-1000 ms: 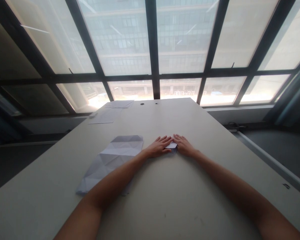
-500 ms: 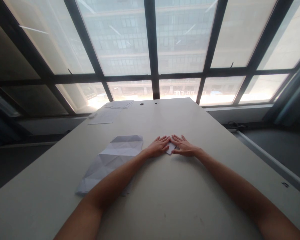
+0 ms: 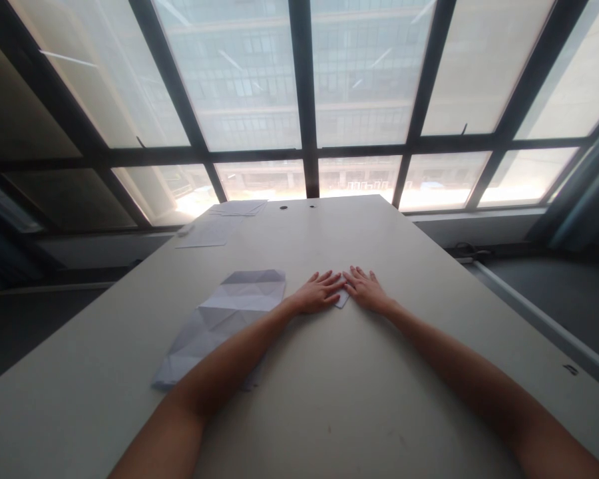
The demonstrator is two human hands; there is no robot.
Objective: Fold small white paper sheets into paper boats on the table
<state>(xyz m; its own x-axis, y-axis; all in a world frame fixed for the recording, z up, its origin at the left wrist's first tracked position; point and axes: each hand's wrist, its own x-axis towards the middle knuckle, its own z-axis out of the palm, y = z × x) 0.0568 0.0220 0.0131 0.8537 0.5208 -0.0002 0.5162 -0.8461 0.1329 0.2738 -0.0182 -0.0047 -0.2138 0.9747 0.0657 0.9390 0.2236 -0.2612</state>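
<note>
A small folded piece of white paper [image 3: 342, 299] lies on the white table [image 3: 349, 372], mostly covered by my hands. My left hand [image 3: 319, 293] rests flat over its left side, fingers stretched out and spread. From the right, my right hand [image 3: 365, 289] lies with extended fingers on the paper's right edge. Only the near corner of the folded paper shows between the two hands. Left of them, partly behind my left forearm, a large creased sheet of paper [image 3: 229, 303] is spread on the table.
Several flat white sheets [image 3: 204, 233] lie at the far left of the table, with a small pale object [image 3: 184, 231] beside them. A dark round hole [image 3: 283, 207] sits near the far edge. Tall framed windows [image 3: 359, 73] stand beyond the table.
My right hand has turned and shifted slightly, its fingers now pointing more away from me, and its thumb has moved off the near side. My left fingers have slid a little to the right.
</note>
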